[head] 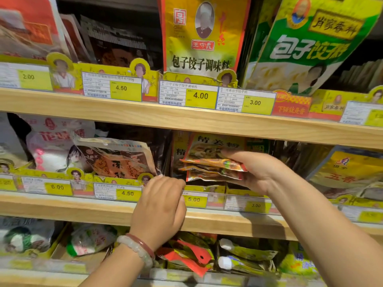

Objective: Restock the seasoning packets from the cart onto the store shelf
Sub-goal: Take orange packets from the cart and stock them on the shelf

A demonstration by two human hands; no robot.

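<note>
My right hand (pixel 257 170) grips a small stack of red and orange seasoning packets (pixel 211 169), held flat at the middle shelf's opening. My left hand (pixel 160 206) reaches to the front of the same wooden shelf (pixel 186 221), fingers curled at the lower right corner of the brown and orange packets (pixel 116 160) that lean in the slot priced 4.50. Whether those fingers pinch the packet edge is hidden. Behind the held stack stand yellow and green packets (pixel 209 145). The cart is out of view.
The upper shelf (pixel 186 118) carries large yellow (pixel 201 34) and green (pixel 306 44) dumpling seasoning bags with price tags below. White and pink bags (pixel 53 146) stand at the middle shelf's left, yellow five-spice bags (pixel 348 168) at its right. The bottom shelf holds more pouches (pixel 244 257).
</note>
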